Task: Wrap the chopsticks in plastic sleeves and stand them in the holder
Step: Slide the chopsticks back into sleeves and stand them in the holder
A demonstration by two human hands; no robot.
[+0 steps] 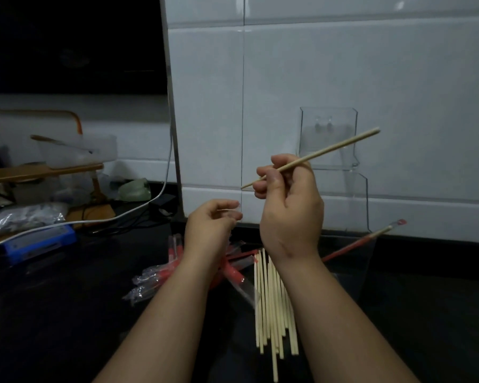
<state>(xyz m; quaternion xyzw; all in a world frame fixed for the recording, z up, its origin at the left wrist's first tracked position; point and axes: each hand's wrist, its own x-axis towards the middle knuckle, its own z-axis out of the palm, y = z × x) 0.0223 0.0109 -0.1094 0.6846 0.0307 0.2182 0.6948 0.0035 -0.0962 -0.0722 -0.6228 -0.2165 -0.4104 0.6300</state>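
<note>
Right grip [291, 205] pinches a pale wooden chopstick [329, 150]; left grip [210, 225] seemingly pinches a clear plastic sleeve [234, 210]. Steer the thin tip squarely into its mouth.

The chopstick pile [271, 313] is pale cream on a glossy black surface [67, 313]. Left of the pile, the plastic sleeves [233, 269] are clear with red bands. Above it, the raised chopstick [315, 156] is the same cream. To its right, the holder [351, 269] is clear and the wrapped chopstick [371, 235] red. Behind it the tiles [343, 64] are white, and far left is a blue box [39, 241].
</note>
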